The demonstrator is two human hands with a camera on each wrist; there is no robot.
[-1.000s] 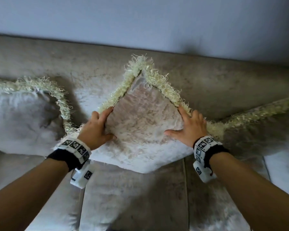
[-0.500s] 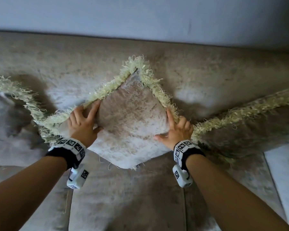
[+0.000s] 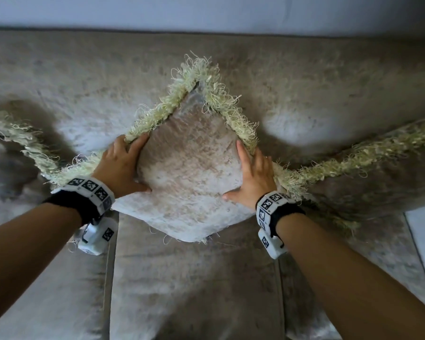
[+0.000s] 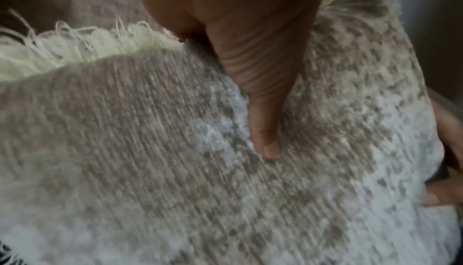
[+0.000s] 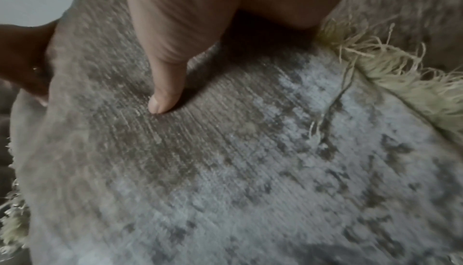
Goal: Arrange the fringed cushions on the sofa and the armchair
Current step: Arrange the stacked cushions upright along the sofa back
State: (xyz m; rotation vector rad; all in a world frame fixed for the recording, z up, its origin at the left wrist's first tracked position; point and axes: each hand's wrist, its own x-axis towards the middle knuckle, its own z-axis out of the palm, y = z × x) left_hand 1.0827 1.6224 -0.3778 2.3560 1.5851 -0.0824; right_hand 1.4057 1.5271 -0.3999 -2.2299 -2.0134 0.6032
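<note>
A pale grey-beige cushion [image 3: 189, 173] with a cream fringe stands on one corner like a diamond, leaning against the sofa backrest [image 3: 84, 77]. My left hand [image 3: 123, 165] lies on its left side, fingers reaching the upper-left fringe and thumb spread over the front. My right hand [image 3: 253, 175] lies flat on its right side, fingers straight along the fringe. In the left wrist view my thumb [image 4: 263, 130] presses into the cushion fabric [image 4: 125, 150]. The right wrist view shows the same, thumb [image 5: 162, 91] on the fabric [image 5: 250, 170].
A second fringed cushion [image 3: 8, 163] leans at the far left and a third [image 3: 378, 182] at the right, both touching the middle one's fringe. Sofa seat cushions [image 3: 194, 278] spread below my arms. A plain wall [image 3: 206, 11] rises behind the backrest.
My hands have moved closer together on the middle cushion's sides. The cushion now sits further back against the backrest, between its two neighbours.
</note>
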